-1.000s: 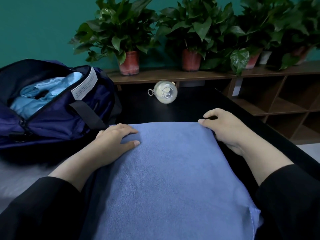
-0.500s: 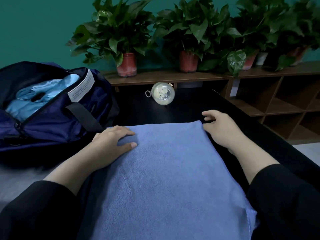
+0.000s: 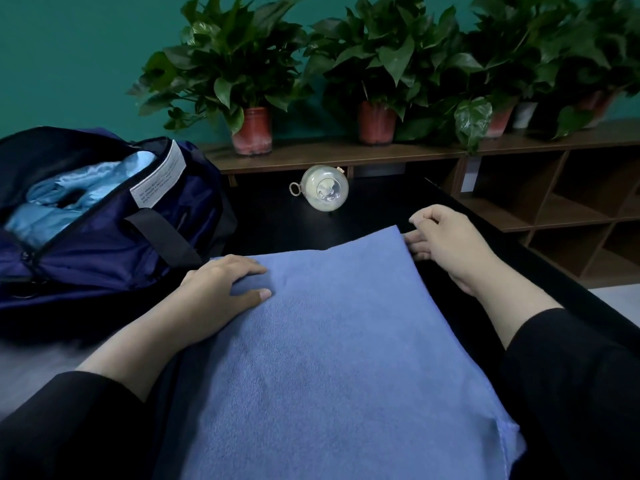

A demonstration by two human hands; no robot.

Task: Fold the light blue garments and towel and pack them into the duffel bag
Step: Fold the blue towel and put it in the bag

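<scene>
Item: blue towel point(image 3: 339, 358), terry cloth, lying flat on the black table point(image 3: 277, 223), filling the centre and 6 o'clock of the view; far edge toward 12 o'clock, near right corner hanging off at 5 o'clock.

Left hand point(image 3: 221, 289): at the towel's far left corner, fingers curled over the edge and thumb on top, gripping a bunched fold of cloth.

Right hand point(image 3: 446, 244): at the far right corner, 1 o'clock. Fingers lightly bent beside and under the raised edge; whether they pinch the cloth cannot be told.

Navy duffel bag point(image 3: 104, 237): 9 to 10 o'clock, unzipped, light blue garments point(image 3: 69, 195) already inside. Towel not yet packed.

Other: clear round container point(image 3: 323, 188) on its side at 12 o'clock; potted plants point(image 3: 242, 81) on a wooden shelf point(image 3: 346, 154) behind.

Risks, as judged:
- Uneven hold; if the right corner slips, the fold would skew.
- The overhanging near corner could drag the towel off the table.
- A wide forward sweep might knock the round container.
- The bag looks fairly full; a bulky fold may not fit.
</scene>
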